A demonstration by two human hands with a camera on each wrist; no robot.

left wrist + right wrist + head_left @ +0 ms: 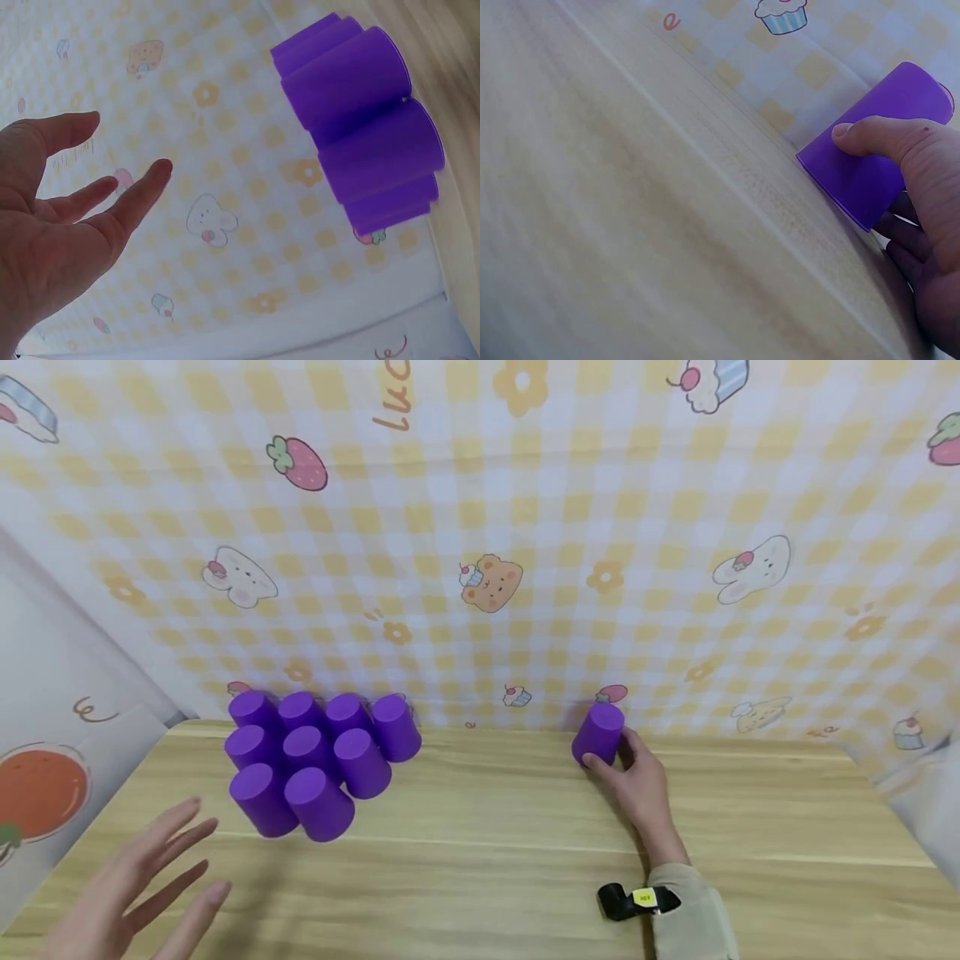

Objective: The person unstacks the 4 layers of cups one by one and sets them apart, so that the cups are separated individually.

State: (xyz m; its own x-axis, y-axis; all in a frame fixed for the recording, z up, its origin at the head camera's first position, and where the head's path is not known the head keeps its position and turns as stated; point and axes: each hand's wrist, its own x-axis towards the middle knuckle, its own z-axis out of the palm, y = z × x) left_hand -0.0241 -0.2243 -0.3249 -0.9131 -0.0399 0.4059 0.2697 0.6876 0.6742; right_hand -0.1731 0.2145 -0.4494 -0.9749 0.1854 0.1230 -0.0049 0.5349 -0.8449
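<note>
My right hand (pixel 641 785) grips a purple cup (pixel 600 735) that stands upside down at the back edge of the table, right of centre. In the right wrist view the thumb lies across the side of this purple cup (pixel 877 150), with the other fingers behind it. Several more purple cups (pixel 318 806) stand upside down in a close group at the back left. My left hand (pixel 142 885) hovers in front of that group, fingers spread and holding nothing. The left wrist view shows the hand (pixel 82 202) apart from the grouped cups (pixel 382 150).
The wood-grain table (pixel 480 860) runs back to a yellow-and-white checked cloth (pixel 450 510) with cartoon prints, hanging right behind the cups. A white side panel (pixel 67 693) stands at the left. A black strap (pixel 637 900) sits on the right wrist.
</note>
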